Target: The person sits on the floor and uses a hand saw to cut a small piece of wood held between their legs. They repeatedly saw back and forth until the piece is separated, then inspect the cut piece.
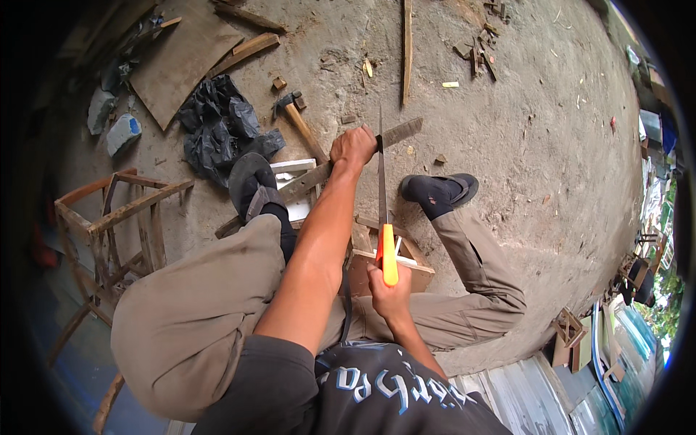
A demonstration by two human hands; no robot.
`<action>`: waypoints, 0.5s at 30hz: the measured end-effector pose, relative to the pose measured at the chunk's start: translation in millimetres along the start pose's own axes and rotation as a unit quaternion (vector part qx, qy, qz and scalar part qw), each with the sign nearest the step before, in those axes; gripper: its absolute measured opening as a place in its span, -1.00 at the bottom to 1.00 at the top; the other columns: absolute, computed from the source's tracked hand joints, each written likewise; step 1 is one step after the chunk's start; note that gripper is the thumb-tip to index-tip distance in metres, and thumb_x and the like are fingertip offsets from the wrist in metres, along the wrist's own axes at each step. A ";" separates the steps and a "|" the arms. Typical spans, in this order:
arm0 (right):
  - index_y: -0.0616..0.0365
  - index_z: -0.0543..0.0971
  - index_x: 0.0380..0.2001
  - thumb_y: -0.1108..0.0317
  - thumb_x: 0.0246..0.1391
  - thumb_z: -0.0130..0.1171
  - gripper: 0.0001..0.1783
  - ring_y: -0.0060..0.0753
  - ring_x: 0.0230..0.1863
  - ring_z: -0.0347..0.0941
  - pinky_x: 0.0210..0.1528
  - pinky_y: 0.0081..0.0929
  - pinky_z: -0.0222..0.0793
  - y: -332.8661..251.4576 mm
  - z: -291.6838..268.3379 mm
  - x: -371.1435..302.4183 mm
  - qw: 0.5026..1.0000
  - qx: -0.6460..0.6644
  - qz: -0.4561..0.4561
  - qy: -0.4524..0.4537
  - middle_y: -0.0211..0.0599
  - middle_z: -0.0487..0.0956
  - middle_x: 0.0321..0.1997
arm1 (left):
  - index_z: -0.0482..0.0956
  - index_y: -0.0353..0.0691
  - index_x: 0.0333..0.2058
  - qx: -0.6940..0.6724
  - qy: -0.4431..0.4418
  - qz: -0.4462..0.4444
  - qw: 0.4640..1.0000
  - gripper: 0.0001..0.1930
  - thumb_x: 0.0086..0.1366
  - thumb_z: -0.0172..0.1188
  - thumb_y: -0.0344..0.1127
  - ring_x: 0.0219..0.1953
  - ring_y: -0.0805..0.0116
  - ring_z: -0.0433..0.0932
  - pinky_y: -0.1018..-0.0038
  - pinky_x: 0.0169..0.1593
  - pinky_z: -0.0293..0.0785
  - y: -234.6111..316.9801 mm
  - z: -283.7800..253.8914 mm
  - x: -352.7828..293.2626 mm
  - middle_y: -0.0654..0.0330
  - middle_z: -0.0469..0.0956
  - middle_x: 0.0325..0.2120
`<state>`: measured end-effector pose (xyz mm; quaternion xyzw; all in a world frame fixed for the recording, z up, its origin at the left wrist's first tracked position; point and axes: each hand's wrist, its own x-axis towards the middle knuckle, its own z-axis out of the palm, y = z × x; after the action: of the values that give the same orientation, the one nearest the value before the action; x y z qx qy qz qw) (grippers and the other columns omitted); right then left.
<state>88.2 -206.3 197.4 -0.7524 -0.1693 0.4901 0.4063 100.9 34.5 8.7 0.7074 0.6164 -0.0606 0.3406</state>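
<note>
Handsaw (383, 190): a long, tapering metal blade was fitted to an orange-and-yellow handle, which was enclosed by the right hand (388, 291). The blade pointed forward from that hand and crossed the board just right of the left hand (354, 147). Wooden board (310, 181): narrow, flat and grey-brown, it lay obliquely under the left hand, its far end projecting rightward past the blade.

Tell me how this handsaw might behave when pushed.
The handsaw may bow under a hard push, since its blade looks long and thin. It's probably light, given what looks like a plastic handle; that smooth-looking surface could feel slippery.
</note>
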 end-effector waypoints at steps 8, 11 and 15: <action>0.22 0.33 -0.76 0.43 -0.01 0.05 -0.70 -0.68 -0.74 0.16 -0.70 -0.54 0.05 -2.6 4.6 60.9 0.993 -0.063 -0.096 0.026 -0.50 0.30 -0.80 | 0.68 -0.37 -0.42 -0.013 0.016 -0.037 0.999 -0.42 0.37 -0.24 -0.04 -0.22 -0.18 0.62 0.10 -0.11 0.53 2.8 -10.0 0.0 -0.21 0.61 -0.34; 0.29 0.34 -0.74 0.43 -0.05 0.08 -0.73 -0.60 -0.71 0.17 -0.63 -0.44 0.12 -25.2 36.1 98.9 0.986 -0.053 -0.153 0.030 -0.38 0.29 -0.79 | 0.67 -0.41 -0.39 -0.071 0.010 -0.063 0.995 -0.40 0.38 -0.26 -0.02 -0.20 -0.20 0.61 0.09 -0.10 0.52 3.6 -37.8 33.3 -0.23 0.60 -0.32; 0.28 0.33 -0.73 0.44 -0.06 0.09 -0.73 -0.60 -0.71 0.16 -0.62 -0.45 0.12 -9.2 28.3 99.7 0.987 -0.053 -0.149 0.000 -0.38 0.28 -0.79 | 0.65 -0.41 -0.34 -0.047 0.030 -0.049 0.997 -0.39 0.38 -0.28 0.00 -0.16 -0.25 0.58 0.07 -0.07 0.50 -4.1 -36.9 33.2 -0.26 0.58 -0.30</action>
<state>110.8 -123.0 139.4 -0.7394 -0.3056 0.4139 0.4343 92.6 82.6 18.3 0.6613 0.6623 -0.0266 0.3511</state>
